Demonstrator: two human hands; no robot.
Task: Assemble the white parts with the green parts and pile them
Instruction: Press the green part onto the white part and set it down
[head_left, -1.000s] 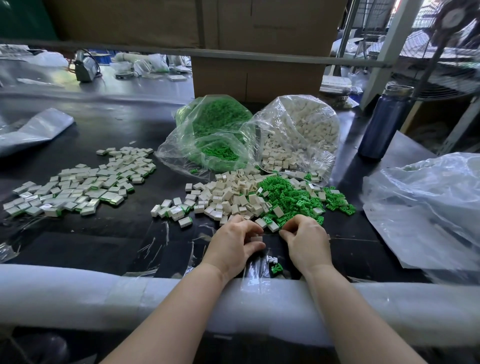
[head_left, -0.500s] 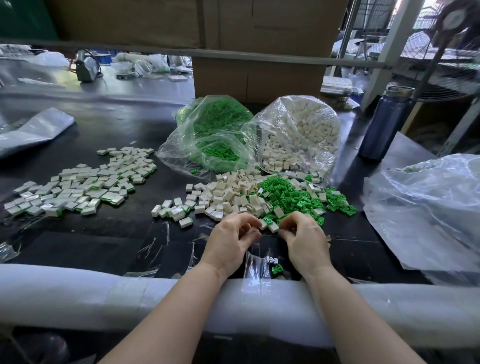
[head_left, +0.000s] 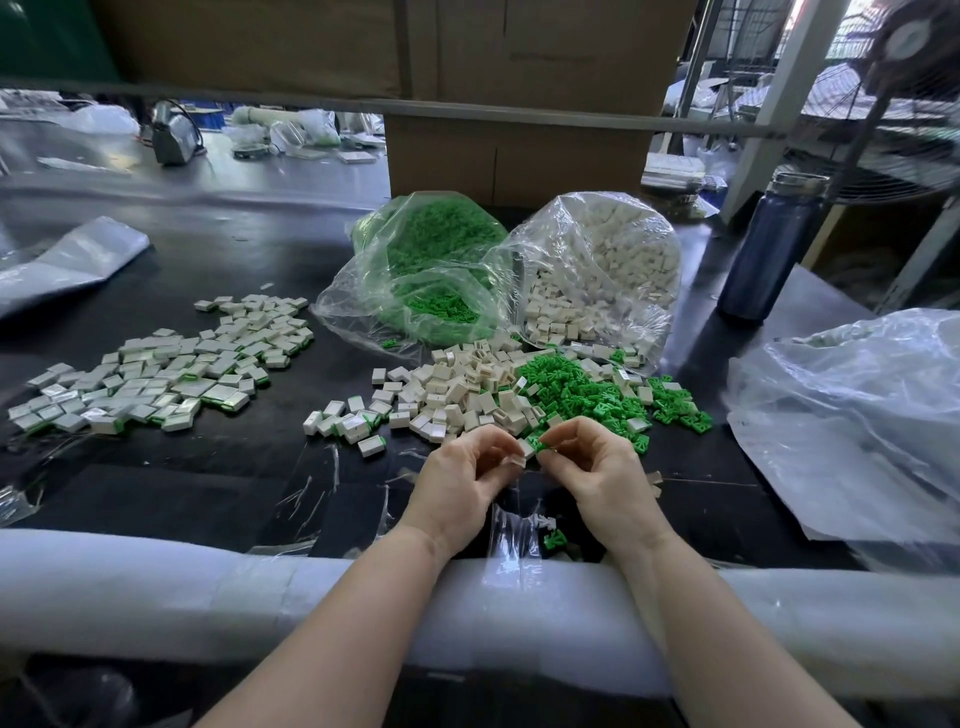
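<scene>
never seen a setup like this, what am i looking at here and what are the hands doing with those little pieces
There is no machine: a camera on a person's head looks down at their two bare hands over a black table. The left hand pinches a white part and the right hand pinches a green part, and the two parts meet between the fingertips. Beyond lie loose white parts and green parts, spilled from two clear bags. The finished pile sits on the left.

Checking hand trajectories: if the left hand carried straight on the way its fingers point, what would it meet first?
Probably the right hand: the left hand fingers point at its fingertips, pinching a white part.
</scene>
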